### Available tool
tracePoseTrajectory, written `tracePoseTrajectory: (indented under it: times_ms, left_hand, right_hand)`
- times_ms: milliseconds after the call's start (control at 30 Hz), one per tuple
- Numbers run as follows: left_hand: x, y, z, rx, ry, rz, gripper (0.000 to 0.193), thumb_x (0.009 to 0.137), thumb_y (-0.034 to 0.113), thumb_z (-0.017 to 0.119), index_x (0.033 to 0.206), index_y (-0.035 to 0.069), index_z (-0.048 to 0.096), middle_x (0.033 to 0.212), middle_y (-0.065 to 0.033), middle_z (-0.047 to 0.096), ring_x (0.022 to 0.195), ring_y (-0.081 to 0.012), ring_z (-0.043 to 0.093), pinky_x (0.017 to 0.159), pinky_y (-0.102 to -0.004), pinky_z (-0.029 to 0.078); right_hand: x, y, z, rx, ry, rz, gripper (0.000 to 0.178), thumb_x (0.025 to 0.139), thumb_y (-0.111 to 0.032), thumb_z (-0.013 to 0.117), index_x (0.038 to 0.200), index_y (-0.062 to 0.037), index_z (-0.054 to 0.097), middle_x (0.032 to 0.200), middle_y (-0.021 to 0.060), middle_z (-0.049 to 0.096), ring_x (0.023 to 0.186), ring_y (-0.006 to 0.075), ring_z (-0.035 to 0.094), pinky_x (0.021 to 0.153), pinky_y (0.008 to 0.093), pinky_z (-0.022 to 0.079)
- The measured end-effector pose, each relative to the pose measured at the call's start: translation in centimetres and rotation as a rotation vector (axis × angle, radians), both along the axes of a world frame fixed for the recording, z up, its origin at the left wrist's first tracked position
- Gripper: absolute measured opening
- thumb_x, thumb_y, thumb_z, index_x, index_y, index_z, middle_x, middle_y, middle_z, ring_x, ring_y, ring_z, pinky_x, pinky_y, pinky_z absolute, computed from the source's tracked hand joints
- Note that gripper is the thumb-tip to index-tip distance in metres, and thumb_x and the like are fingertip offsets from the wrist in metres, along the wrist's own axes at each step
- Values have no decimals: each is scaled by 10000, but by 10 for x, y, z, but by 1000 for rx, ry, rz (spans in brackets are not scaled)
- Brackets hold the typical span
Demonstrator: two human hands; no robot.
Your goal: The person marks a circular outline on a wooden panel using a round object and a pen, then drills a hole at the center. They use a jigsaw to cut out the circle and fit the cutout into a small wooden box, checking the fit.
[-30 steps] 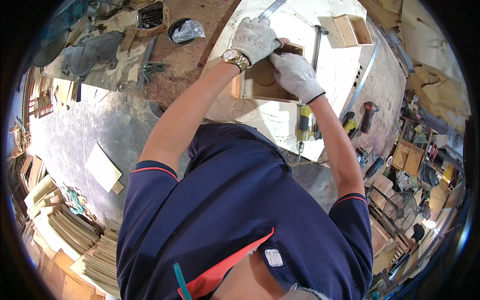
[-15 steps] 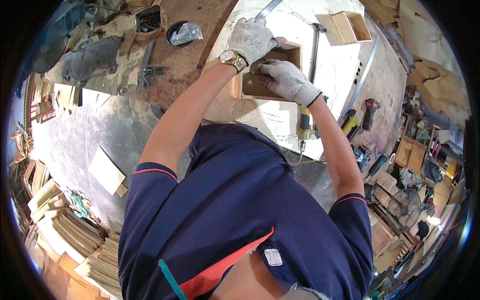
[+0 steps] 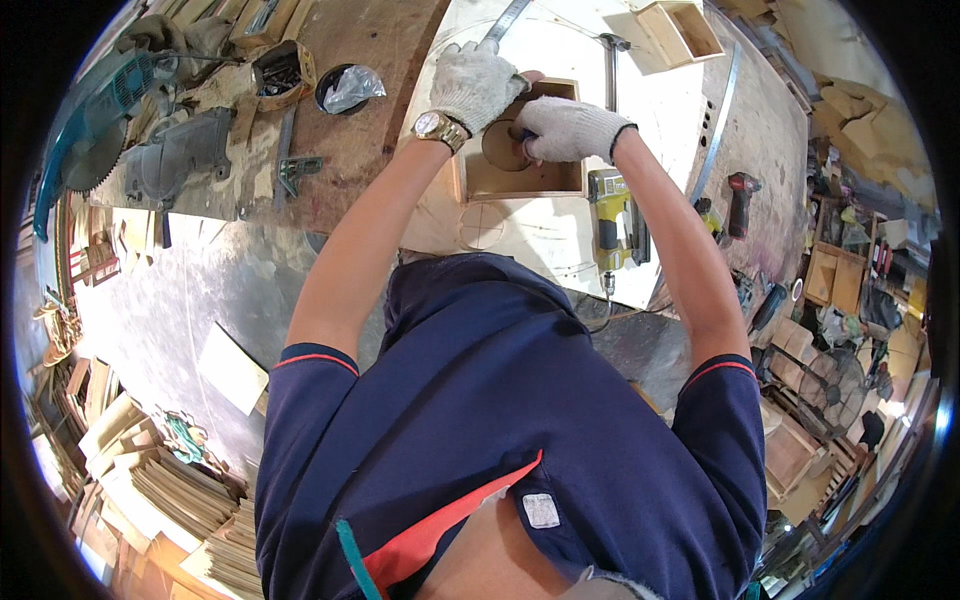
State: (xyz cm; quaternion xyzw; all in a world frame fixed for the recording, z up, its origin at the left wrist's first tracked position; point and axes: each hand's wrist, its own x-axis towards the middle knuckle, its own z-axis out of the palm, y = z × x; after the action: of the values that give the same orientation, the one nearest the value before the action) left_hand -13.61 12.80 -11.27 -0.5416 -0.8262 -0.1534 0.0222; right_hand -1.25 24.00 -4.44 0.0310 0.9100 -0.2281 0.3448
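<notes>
— Wood first: what am I looking at up top?

— Pale wooden box [image 3: 525, 170], open side up, in the upper middle of the frame on a light plywood surface [image 3: 540, 240]. Inside it I see a round wooden disc [image 3: 503, 148], and both gloved hands are on it.

— How are my hands set?

— My left hand [image 3: 477, 85] is curled down over the box's upper left corner, fingers closed onto the disc's edge; a gold wristwatch [image 3: 436, 126] sits on that wrist. My right hand [image 3: 563, 130] comes in from the right, fingers pinched on the disc where it meets the left hand. Something dark shows between the fingertips; I cannot tell what it is.

— What lies around it?

— Just right of the box, a yellow-green power tool [image 3: 612, 210]. A pencilled circle [image 3: 483, 226] is drawn on the plywood below the box. A second small wooden box [image 3: 682, 30] sits at the upper right. A mitre saw [image 3: 120, 130] stands at the upper left, and stacked wood strips [image 3: 170, 490] lie on the floor at lower left.
</notes>
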Motion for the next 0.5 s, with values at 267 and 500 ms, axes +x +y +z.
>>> tracePoseTrajectory:
  times_ms: [267,500]
  left_hand:
    - [1,3,4,-32,-15,17,627,989,649,510,928,115,833,992,-196,696,950,-343,687,849,-451,538]
    - [0,2,3,41,5,-7,576,960,618,581,876,101,821,972,-198,681,976,-350,670,869,-455,533]
  right_hand:
    - [0,8,-6,205,247,124,226,847,-186,614,929,-12,732,976,203,721,983,361,693,913,452,558]
    - [18,-2,24,270,431,-19,224,881,-168,603,975,-24,747,926,189,737,915,337,726,850,441,574]
